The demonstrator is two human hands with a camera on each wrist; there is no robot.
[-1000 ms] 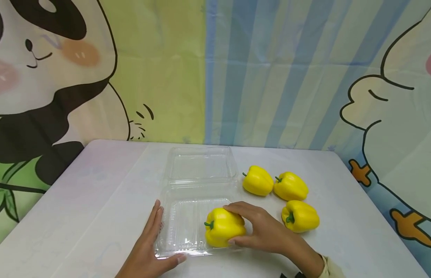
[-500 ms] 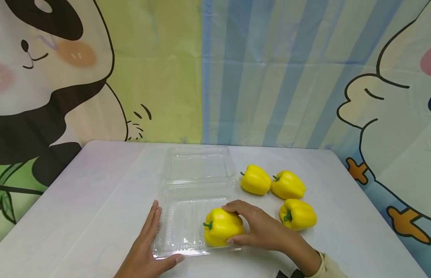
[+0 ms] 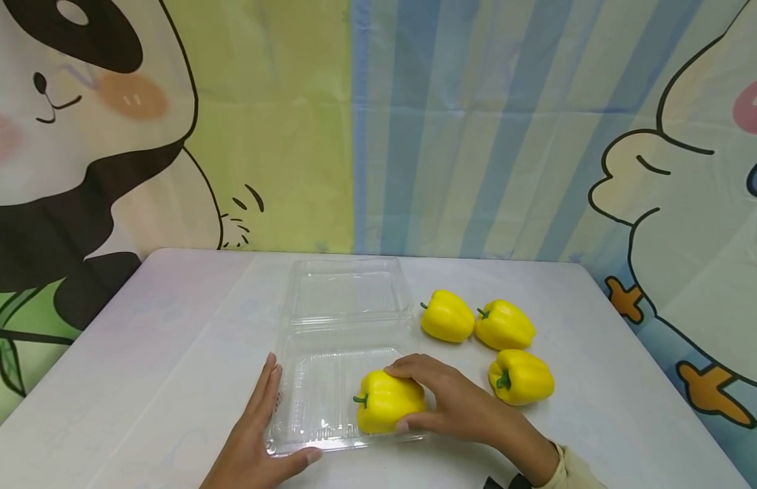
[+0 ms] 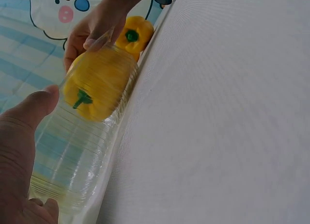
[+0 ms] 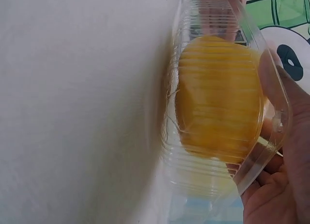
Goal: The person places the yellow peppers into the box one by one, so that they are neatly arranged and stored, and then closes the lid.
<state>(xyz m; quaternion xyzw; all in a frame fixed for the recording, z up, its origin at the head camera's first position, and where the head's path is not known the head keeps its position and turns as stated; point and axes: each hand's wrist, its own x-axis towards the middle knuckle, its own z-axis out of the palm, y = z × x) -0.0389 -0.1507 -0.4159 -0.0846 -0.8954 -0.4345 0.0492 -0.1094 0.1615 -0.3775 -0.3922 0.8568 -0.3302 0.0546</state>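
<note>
A yellow bell pepper [image 3: 387, 402] with a green stem sits in the right part of a clear plastic clamshell container [image 3: 317, 401], its stem pointing left. My right hand [image 3: 457, 404] grips it from the right, thumb in front and fingers behind. At the container's left side, my left hand [image 3: 256, 435] rests with straight fingers along the wall and the thumb by the front edge. Through the clear wall the same pepper [image 4: 99, 86] shows in the left wrist view and as a yellow shape [image 5: 218, 98] in the right wrist view.
The container's lid [image 3: 350, 288] lies open behind its base. To the right are three more yellow bell peppers: one [image 3: 447, 316] at the back, one [image 3: 505, 324] beside it, one [image 3: 521, 377] nearer the right forearm. A printed curtain hangs behind the white table [image 3: 170, 380].
The pepper in my right hand has shifted very slightly left within the container. The head view has drifted a little; my left hand stays at the container's side.
</note>
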